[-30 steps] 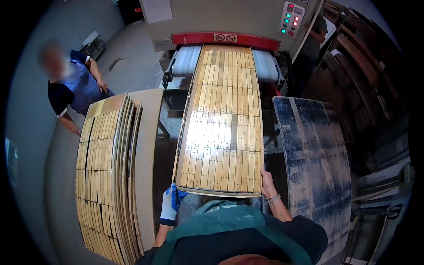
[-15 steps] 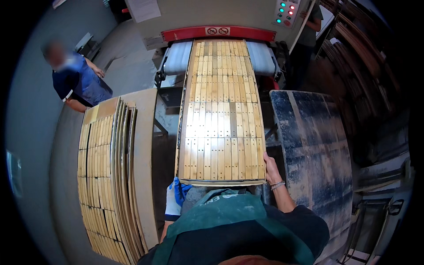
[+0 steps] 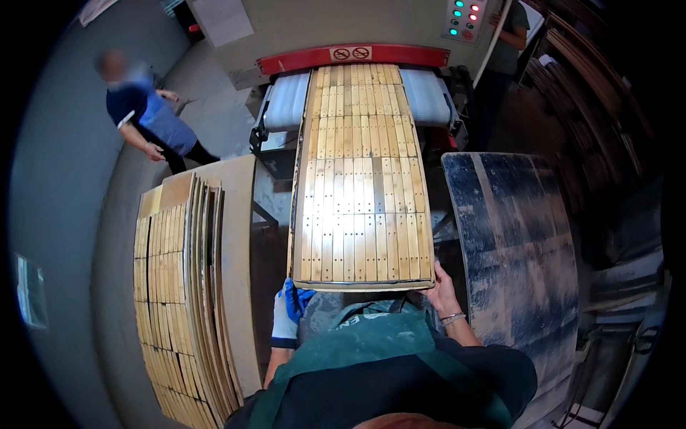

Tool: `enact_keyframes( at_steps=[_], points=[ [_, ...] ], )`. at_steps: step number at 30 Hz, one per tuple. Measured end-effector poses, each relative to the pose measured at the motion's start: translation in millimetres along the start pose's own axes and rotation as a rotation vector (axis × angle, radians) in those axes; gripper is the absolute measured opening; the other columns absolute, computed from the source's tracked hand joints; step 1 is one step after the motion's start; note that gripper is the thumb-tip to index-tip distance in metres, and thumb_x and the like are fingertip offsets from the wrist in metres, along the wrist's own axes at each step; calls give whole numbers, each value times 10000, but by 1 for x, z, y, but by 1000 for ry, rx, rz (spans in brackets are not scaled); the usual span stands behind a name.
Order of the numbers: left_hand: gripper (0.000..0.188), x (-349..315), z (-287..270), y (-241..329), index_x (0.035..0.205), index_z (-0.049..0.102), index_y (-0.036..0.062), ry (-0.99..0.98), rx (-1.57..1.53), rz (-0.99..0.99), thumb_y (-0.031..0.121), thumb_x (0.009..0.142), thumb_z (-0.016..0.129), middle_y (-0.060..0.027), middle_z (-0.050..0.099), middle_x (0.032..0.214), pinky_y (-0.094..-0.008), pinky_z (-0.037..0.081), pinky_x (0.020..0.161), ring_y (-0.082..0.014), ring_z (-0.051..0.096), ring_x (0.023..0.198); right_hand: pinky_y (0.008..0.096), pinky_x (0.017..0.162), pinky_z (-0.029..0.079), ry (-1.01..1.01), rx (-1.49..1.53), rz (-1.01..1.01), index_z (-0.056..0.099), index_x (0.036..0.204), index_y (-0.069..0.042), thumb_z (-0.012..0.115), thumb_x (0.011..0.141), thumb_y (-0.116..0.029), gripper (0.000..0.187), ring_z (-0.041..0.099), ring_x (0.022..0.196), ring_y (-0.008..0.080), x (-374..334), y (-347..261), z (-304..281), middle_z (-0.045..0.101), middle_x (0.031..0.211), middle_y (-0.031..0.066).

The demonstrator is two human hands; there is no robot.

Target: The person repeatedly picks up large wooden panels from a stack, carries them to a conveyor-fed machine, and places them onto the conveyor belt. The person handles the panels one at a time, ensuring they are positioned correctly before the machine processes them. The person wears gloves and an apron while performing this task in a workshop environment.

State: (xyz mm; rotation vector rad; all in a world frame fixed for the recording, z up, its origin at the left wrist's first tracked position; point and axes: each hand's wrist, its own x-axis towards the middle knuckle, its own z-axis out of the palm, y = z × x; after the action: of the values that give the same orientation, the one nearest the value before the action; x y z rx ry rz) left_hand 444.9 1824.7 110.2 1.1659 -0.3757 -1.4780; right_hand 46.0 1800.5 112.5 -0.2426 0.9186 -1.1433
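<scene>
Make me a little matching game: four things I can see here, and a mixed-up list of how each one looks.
Things:
1. left hand
2. right hand
3. long board
4. belt

Looks:
A. yellowish, with rows of dark dots
B. bare, with something worn around the wrist
C. white, at the front of the machine
D. in a white and blue glove

Pairs: 1-D, 2-B, 3-A, 4-C

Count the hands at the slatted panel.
2: the gloved left hand at the slatted panel's near left corner, and the bare right hand at its near right corner. Any behind the red bar would be hidden.
</scene>
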Motion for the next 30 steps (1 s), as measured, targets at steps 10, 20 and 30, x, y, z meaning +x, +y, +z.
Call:
enact_keyframes(
  at_steps=[10,20,30],
  points=[
    [504,7,-14,-12,1177,568,-21,-94,-159,-14,432,965,500,-155,683,945,-321,569,726,-237,687,791,503,873,521,72,-41,-97,496,1288,-14,377,1020,-333,433,604,1087,327,8,26,-10,582,1238,180],
    [487,26,-41,-48,1274,519,33,-264,-337,27,412,969,497,-144,625,1153,-398,486,952,-284,622,1036,547,875,510,69,-31,-125,496,1289,3,428,1007,-330,442,585,1106,350,25,36,-23,560,1259,183],
    [574,-19,-70,-83,1258,487,-72,-152,-238,51,426,974,484,-191,625,1118,-380,504,901,-278,632,1003,529,848,526,76,0,-104,516,1275,-37,426,999,-343,422,611,1063,337,44,44,-40,599,1219,170]
  ],
)
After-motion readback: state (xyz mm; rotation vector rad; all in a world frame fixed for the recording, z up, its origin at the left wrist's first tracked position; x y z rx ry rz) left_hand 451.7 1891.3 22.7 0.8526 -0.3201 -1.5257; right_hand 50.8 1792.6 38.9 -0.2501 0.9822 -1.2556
